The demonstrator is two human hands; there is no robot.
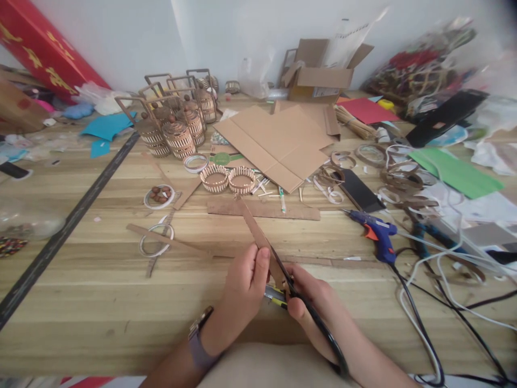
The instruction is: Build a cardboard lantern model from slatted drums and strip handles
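Note:
My left hand [248, 277] pinches a narrow cardboard strip [257, 233] between thumb and fingers, its far end pointing away over the table. In my right hand [313, 296] is a pair of black-handled scissors [319, 323], with the blades along the strip's near right edge. A yellow-and-grey utility knife [276, 296] shows between my hands; whether it is held or lies on the table I cannot tell. Beyond the strip's tip stand two small round striped baskets [241, 180], close to a flat cardboard piece [278, 210].
A blue glue gun [375, 231] and tangled cables lie at right. Several lidded, handled baskets [177, 137] stand at back left. Large cardboard sheets [278, 143] cover the back middle, before an open box [321, 81]. Tape rolls [156, 241] lie at left.

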